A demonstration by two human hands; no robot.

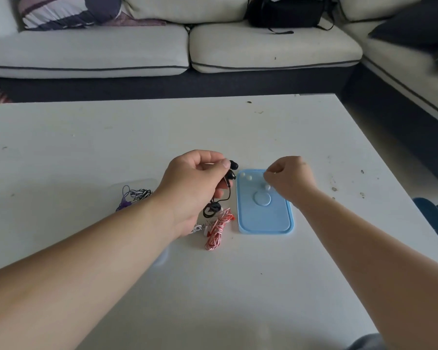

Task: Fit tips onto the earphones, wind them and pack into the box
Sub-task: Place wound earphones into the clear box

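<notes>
My left hand [200,178] grips black earphones [232,170] just above the table; both earbuds stick out past my thumb and the black cable [213,208] hangs below in a loop. My right hand [291,176] hovers over the far end of a light blue lid [263,218], fingertips pinched on a small white tip [266,173]. Loose white tips [245,176] lie on the lid's far left corner, and another white tip [267,186] rests near its round centre bump.
A red-and-white wound earphone bundle [216,229] lies left of the lid. Purple and black-and-white earphones [133,197] lie in a clear box [137,184] further left. The white table [86,147] ends ahead; a sofa [187,46] stands beyond.
</notes>
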